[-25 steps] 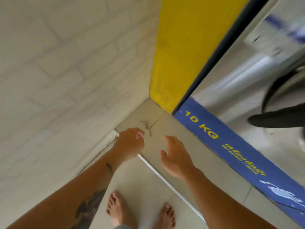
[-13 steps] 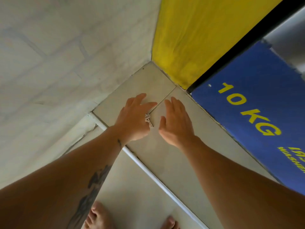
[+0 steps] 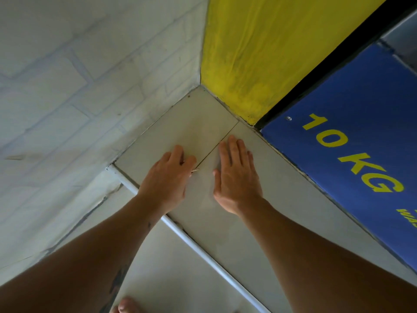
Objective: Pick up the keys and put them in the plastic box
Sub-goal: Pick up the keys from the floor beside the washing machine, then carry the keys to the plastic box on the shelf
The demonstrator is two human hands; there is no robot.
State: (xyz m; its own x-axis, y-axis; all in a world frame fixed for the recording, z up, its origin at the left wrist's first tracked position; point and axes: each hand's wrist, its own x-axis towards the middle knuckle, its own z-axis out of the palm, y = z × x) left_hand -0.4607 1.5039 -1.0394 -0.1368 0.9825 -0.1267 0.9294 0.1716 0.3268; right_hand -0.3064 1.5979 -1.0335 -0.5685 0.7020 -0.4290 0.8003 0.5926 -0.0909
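Note:
The keys (image 3: 195,170) lie on a pale tiled ledge (image 3: 203,123) in the corner. Only a thin metal tip shows, sticking out from under the thumb side of my left hand (image 3: 168,177). That hand lies over the keys with its fingers closed down on them. My right hand (image 3: 237,177) rests flat on the tile just to the right, fingers together, holding nothing. A narrow gap of tile separates the two hands. No plastic box is in view.
A white brick wall (image 3: 67,98) bounds the ledge on the left and a yellow wall (image 3: 259,53) at the back. A blue panel marked "10 KG" (image 3: 349,154) runs along the right. A white pipe (image 3: 196,247) edges the ledge. My bare toes (image 3: 127,306) show below.
The view has moved closer to the corner. My left hand has slid further over the keys, hiding nearly all of them. My right hand has flattened onto the tile.

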